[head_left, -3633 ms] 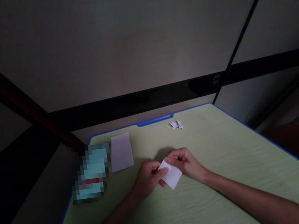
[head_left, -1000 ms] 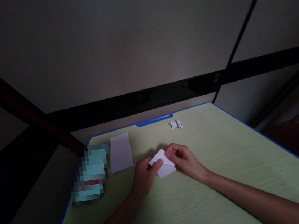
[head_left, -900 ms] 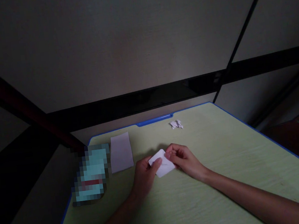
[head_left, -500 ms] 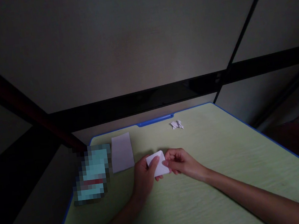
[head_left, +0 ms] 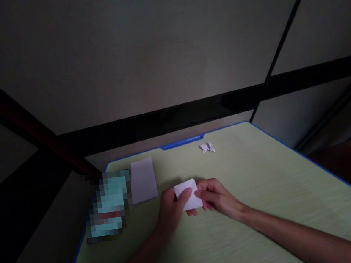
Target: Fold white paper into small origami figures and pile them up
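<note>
In the head view, I take the small square of folded white paper as the middle of my clock, with twelve pointing away from me. I hold it out in front of me over the tabletop, its broad face turned up towards me. My left hand comes in from about eight o'clock, and its grip is closed on the square: the thumb lies flat across the face, and some fingertips peek out below the near edge. My right hand is at three o'clock, its grip narrow, pinching the right-hand edge with the thumb on top and the other fingers curled.

At ten o'clock a larger white sheet lies flat, well apart from the square. Just beside that sheet, out at nine o'clock, there is a teal item with a reddish patch; it is pixelated, so I cannot tell what it is. At one o'clock, towards the far edge, sits a small angular bit of folded white paper. A blue groove is set into the far edge at twelve, with a pale panelled wall rising behind.
</note>
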A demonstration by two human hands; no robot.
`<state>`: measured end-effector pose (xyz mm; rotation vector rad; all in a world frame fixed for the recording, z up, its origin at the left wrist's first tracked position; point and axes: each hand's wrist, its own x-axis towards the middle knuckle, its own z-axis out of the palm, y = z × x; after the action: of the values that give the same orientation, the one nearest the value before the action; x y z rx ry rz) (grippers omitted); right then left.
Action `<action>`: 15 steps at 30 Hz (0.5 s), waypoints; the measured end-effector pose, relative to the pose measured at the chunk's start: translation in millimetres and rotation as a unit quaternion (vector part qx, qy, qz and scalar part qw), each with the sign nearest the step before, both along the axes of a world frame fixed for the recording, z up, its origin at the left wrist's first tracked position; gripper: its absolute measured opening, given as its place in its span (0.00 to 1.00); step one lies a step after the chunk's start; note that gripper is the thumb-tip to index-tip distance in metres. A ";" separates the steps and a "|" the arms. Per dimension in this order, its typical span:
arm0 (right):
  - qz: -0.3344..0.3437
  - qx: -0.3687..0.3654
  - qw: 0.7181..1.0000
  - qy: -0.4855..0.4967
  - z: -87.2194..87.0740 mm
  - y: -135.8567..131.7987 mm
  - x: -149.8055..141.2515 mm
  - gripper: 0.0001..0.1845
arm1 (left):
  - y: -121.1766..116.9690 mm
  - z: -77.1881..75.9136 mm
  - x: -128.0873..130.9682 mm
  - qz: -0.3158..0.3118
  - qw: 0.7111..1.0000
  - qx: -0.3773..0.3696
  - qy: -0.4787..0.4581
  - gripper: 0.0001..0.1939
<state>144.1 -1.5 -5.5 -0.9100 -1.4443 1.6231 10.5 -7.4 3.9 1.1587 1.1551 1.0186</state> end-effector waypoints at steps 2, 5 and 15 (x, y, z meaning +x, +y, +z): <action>-0.011 0.000 1.000 0.003 -1.3 0.4 -0.5 0.17 | -0.9 -0.2 -0.2 0.000 1.000 -0.008 0.009 0.14; -0.028 0.009 1.000 0.008 -4.5 1.1 -1.2 0.18 | -2.4 -1.4 -0.3 -0.003 1.000 -0.012 0.020 0.14; -0.046 0.018 0.999 0.007 -4.6 0.8 0.1 0.19 | -6.1 -2.1 1.4 -0.047 0.998 -0.030 -0.010 0.13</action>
<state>144.3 -0.7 -10.1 -0.9295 -1.3962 1.5292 11.8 -13.5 1.7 1.1416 1.0986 0.9152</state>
